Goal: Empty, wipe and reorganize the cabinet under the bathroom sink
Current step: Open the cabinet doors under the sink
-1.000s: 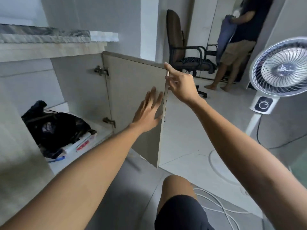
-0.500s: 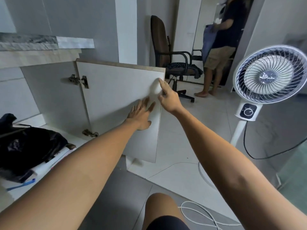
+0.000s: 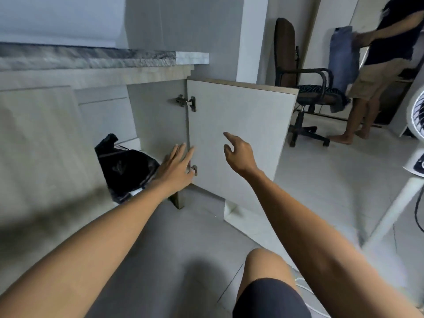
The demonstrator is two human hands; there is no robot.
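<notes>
The cabinet under the grey stone counter (image 3: 96,57) stands open, its pale right door (image 3: 238,134) swung wide outward. A crumpled black plastic bag (image 3: 125,167) lies on the cabinet floor just inside the opening. My left hand (image 3: 176,165) is flat with fingers apart, at the door's lower hinge (image 3: 194,168), right beside the bag. My right hand (image 3: 238,153) hovers in front of the door's inner face, fingers loosely spread, holding nothing.
A white standing fan (image 3: 416,125) and its pole sit at the right edge, with a dark cable (image 3: 418,212) and white cords on the tiled floor. A black office chair (image 3: 305,88) and another person (image 3: 380,65) stand behind the door. My knee (image 3: 263,267) is low in front.
The door has swung further open. Both hands left its free edge: the left moved to the hinge side by the bag, the right drew back off the panel. My view turned left.
</notes>
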